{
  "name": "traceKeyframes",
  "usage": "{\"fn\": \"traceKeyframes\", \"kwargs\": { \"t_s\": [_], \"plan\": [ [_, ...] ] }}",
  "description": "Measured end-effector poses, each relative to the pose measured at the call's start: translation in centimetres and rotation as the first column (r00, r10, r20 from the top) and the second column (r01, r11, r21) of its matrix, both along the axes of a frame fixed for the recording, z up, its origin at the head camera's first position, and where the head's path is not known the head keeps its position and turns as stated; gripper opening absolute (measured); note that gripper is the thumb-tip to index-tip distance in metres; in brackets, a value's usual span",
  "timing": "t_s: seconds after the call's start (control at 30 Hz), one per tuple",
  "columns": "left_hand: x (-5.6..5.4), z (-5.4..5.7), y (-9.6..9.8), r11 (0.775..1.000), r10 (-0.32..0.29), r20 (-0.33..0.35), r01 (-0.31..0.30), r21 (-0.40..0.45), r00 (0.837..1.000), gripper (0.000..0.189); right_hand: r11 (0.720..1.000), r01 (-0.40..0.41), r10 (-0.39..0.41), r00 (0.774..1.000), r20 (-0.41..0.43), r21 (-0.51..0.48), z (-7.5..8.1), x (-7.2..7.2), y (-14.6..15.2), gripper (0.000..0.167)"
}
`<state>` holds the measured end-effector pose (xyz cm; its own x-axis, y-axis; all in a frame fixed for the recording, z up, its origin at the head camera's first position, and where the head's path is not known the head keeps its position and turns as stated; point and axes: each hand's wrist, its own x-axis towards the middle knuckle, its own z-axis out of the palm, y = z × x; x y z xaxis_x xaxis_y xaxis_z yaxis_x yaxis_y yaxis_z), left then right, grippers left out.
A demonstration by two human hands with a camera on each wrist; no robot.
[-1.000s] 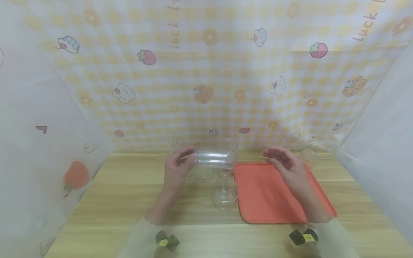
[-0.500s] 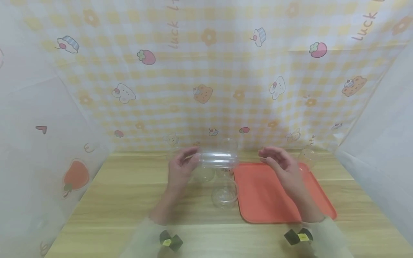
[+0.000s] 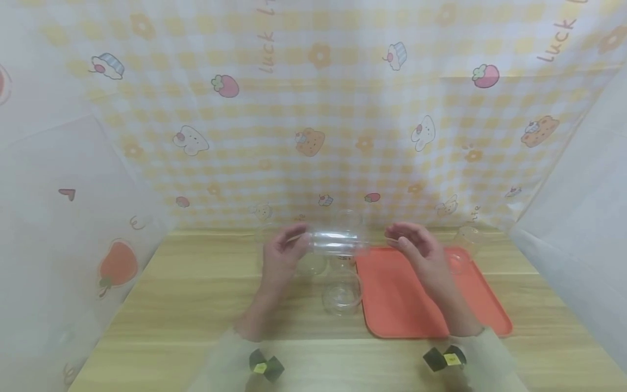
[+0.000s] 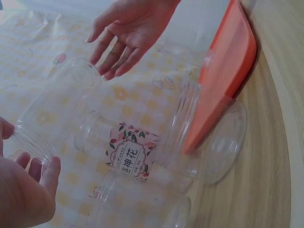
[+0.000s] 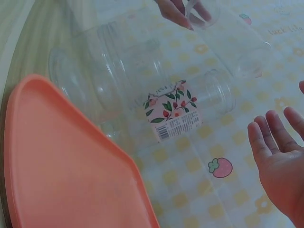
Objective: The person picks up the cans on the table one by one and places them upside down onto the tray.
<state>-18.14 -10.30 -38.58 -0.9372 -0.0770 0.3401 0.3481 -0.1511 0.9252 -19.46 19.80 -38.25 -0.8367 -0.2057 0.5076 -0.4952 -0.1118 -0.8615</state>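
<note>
My left hand point(image 3: 284, 258) grips a clear plastic jar point(image 3: 335, 240) round its threaded mouth. The jar lies sideways in the air, its base pointing right. In the left wrist view, the fingers and thumb close about the ridged neck of the jar point(image 4: 54, 107). My right hand point(image 3: 420, 256) hovers over the orange tray's far side, fingers spread and slightly bent, with nothing in it. A gap separates it from the jar's base. Behind and below the held jar stands a clear jar with a pink floral label point(image 4: 130, 152).
Several more clear jars stand on the wooden table, including a wide one point(image 3: 341, 298) against the left edge of the orange tray point(image 3: 406, 310). Another clear container point(image 3: 467, 239) stands behind the tray's far right corner. A checked cloth point(image 3: 274, 109) hangs behind the table.
My left hand has carried the jar a little to the right. My right hand has moved left, narrowing the gap to the jar. The tray and standing jars stay put.
</note>
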Motion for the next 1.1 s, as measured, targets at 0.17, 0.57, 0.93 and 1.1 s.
{"fn": "traceKeyframes", "kwargs": {
  "t_s": [0.17, 0.57, 0.93, 1.1],
  "plan": [
    [0.2, 0.2, 0.4, 1.000, 0.005, 0.005, -0.005, -0.001, 1.000, 0.036, 1.000, -0.022, 0.022, 1.000, -0.013, -0.005, -0.2, -0.1, -0.5, 0.031],
    [0.1, 0.0, 1.0, 1.000, 0.009, -0.009, -0.009, 0.016, 1.000, 0.033, 0.990, -0.139, 0.138, 0.990, -0.017, -0.034, -0.3, -0.2, -1.3, 0.044],
    [0.2, 0.0, 1.7, 1.000, 0.018, 0.005, -0.018, -0.001, 1.000, 0.033, 0.981, -0.193, 0.193, 0.981, -0.034, -0.009, -0.5, -0.3, -2.0, 0.062],
    [0.2, 0.1, 1.9, 1.000, 0.008, 0.003, -0.008, 0.011, 1.000, 0.032, 0.981, -0.191, 0.190, 0.980, -0.050, -0.021, -0.6, -0.3, -2.2, 0.057]
  ]
}}
